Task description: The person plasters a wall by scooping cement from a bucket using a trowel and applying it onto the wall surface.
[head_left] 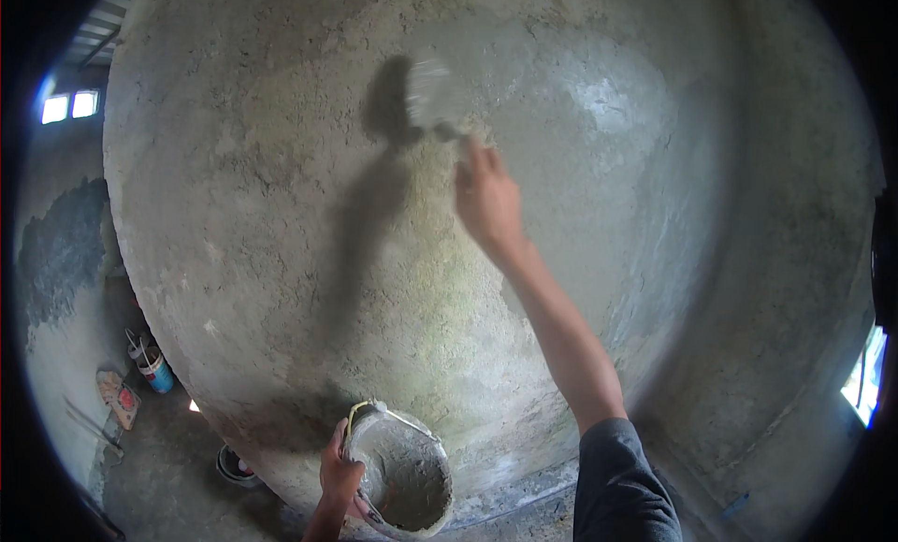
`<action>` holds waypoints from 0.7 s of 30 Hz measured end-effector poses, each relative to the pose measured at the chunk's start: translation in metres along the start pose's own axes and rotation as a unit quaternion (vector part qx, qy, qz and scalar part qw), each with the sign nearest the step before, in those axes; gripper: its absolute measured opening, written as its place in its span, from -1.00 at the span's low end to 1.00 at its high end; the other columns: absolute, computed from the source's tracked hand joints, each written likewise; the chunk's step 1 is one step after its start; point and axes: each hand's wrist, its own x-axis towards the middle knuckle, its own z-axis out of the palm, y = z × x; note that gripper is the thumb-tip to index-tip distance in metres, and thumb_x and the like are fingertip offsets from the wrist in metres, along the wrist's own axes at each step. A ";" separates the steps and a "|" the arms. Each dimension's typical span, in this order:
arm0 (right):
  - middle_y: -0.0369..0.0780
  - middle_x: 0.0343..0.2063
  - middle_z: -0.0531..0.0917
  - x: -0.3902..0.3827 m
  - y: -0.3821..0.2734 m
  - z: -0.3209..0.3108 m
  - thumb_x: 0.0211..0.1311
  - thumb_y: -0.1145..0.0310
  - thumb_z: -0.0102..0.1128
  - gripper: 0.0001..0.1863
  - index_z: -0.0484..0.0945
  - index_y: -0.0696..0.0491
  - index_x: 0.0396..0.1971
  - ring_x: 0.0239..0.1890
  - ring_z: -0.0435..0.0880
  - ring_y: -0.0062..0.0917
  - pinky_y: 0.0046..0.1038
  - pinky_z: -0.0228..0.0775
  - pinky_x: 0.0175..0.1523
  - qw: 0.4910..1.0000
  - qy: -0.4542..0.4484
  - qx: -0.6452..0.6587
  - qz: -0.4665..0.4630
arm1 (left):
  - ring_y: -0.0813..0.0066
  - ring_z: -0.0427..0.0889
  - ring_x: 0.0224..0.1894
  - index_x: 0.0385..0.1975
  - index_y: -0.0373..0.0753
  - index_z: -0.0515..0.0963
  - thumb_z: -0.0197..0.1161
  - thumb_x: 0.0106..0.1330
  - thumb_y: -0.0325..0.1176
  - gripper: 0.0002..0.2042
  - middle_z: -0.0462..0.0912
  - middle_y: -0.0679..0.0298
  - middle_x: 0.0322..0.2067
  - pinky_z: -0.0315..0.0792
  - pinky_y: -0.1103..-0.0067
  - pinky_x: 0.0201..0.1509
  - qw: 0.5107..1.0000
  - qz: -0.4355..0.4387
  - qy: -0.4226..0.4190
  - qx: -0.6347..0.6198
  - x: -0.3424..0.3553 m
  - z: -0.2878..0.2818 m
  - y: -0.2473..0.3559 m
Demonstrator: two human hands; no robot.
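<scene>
My right hand (491, 201) is raised against the rough grey wall (271, 168), fingers wrapped round the handle of a trowel (430, 93). The trowel's blade is smeared by motion and lies close to the wall, with its shadow to the left. Smooth, damp-looking plaster (571, 121) covers the wall to the right of the blade. Down low, my left hand (340, 472) grips the left rim of a bucket (447, 486). Wet grey mortar (402, 472) coats its inside, and a thin pale handle lies over its far edge.
On the floor at the left stand a blue paint bucket (157, 374) and a red-and-white bag (118, 398). A dark round tub (234, 467) sits near the wall's foot. Another wall (795, 261) runs along the right, with a bright opening (865, 378) low in it.
</scene>
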 end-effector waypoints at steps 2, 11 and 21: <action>0.13 -0.14 0.57 0.013 0.034 -0.016 0.37 0.39 0.00 -0.53 0.23 0.07 0.25 -0.46 0.69 -0.16 -0.26 0.59 -0.56 0.995 0.043 -0.045 0.073 | 0.30 0.47 0.26 0.32 -0.36 0.28 0.06 -0.13 -0.72 -0.21 0.51 0.03 0.19 0.28 0.54 0.32 0.999 0.017 0.000 -0.030 -0.002 -0.002 0.000; 0.13 -0.12 0.56 0.027 0.106 -0.032 0.33 0.37 0.04 -0.52 0.26 0.09 0.23 -0.34 0.67 0.06 -0.07 0.58 -0.35 0.993 0.087 -0.077 0.029 | 0.29 0.46 0.25 0.30 -0.39 0.30 0.03 -0.12 -0.71 -0.24 0.51 0.02 0.16 0.24 0.52 0.35 0.999 0.044 -0.012 -0.021 -0.003 0.004 -0.004; 0.07 -0.17 0.58 0.021 0.122 -0.070 0.35 0.39 0.03 -0.54 0.29 0.04 0.23 -0.40 0.68 -0.05 -0.11 0.56 -0.40 0.993 0.064 -0.092 0.040 | 0.26 0.45 0.26 0.33 -0.45 0.22 0.04 -0.11 -0.69 -0.21 0.47 -0.03 0.19 0.24 0.50 0.36 0.998 0.035 -0.044 -0.034 -0.005 0.007 0.011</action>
